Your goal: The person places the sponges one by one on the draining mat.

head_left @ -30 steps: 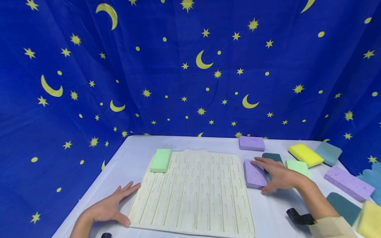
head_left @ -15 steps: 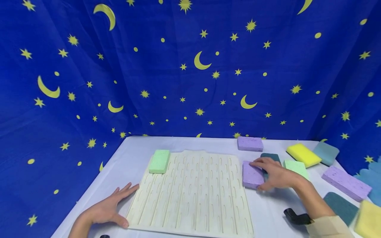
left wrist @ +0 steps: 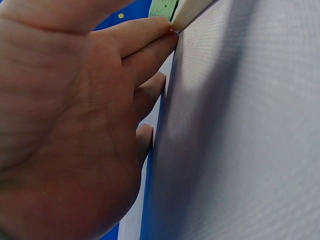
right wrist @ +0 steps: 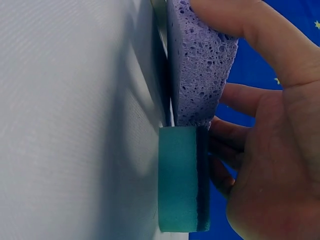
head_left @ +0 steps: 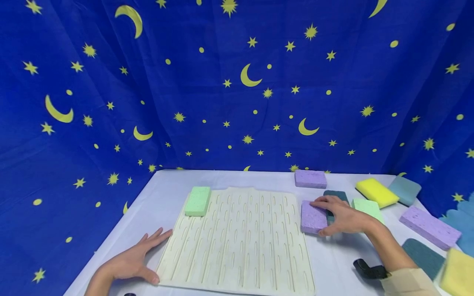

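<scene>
A cream ribbed mat (head_left: 237, 246) lies flat on the white table. At its left edge rests my left hand (head_left: 129, 259), fingers spread, with the index fingertip and thumb tip right at the mat's rim. My right hand (head_left: 344, 216) pinches a porous purple sponge (head_left: 314, 218) at the mat's right edge, thumb at the near end and fingers toward the far end. In the right wrist view the thumb presses the purple sponge (right wrist: 200, 70), and a teal scrub sponge (right wrist: 177, 180) stands close beside it under the palm. A light green sponge (head_left: 198, 201) sits on the mat's far left corner.
Another purple sponge (head_left: 310, 179) lies at the table's back. To the right are a yellow sponge (head_left: 377, 193), a blue-grey sponge (head_left: 405, 190), a pale green sponge (head_left: 368, 208), a long purple sponge (head_left: 429, 227), a dark teal pad (head_left: 423, 258) and a pale yellow sponge (head_left: 458, 272).
My right thumb has closed in on the purple sponge's near end, and the sponge has turned slightly and shifted against the mat's edge. The left hand stays put; the head view drifts a little.
</scene>
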Tool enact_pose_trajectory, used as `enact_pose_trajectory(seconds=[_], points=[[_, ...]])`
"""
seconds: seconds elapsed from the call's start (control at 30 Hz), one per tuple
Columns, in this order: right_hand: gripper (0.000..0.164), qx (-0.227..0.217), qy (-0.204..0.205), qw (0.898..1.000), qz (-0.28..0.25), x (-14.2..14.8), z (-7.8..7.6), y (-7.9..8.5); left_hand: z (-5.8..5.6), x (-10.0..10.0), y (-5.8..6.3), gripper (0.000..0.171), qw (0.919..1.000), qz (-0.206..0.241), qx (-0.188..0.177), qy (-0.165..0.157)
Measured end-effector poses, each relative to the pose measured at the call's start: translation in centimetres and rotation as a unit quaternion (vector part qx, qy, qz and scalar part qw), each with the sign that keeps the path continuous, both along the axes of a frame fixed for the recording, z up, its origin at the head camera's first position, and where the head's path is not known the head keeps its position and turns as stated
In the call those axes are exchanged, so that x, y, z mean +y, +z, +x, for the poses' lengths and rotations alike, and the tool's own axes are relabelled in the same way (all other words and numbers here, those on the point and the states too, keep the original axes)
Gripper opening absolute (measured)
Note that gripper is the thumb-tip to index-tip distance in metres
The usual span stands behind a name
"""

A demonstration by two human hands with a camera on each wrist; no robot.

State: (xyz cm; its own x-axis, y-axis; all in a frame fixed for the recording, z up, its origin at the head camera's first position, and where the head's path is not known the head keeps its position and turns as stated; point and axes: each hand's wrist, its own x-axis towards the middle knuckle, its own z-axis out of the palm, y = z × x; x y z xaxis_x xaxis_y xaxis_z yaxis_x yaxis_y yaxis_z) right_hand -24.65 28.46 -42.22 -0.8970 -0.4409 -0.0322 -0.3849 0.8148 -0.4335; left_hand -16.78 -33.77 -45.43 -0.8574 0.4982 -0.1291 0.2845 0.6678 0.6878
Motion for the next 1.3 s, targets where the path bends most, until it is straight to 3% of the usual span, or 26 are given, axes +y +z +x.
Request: enact_pose_trajectory(seconds=[0.57, 0.83, 1.03, 1.3], points=[[0.094, -0.013, -0.018, 1.0, -0.016, -0.1, 0.2, 0.4, 0.0, 0.1, -0.2, 0.111, 1.0, 0.005, -0.004, 0.001], [0.094, 0.024, -0.003, 0.998, -0.061, -1.6, -0.2, 0.3, 0.0, 0.1, 0.1, 0.111, 1.0, -0.002, -0.004, 0.002], [0.093, 0.052, 0.017, 0.996, -0.065, -3.2, -0.9, -0.1, 0.1, 0.0, 0.1, 0.111, 0.9999, -0.009, 0.012, 0.0], [0.095, 0.051, 0.026, 0.996, -0.068, -5.2, -1.7, -0.1, 0.1, 0.0, 0.1, 0.111, 0.9999, -0.011, 0.011, 0.0]])
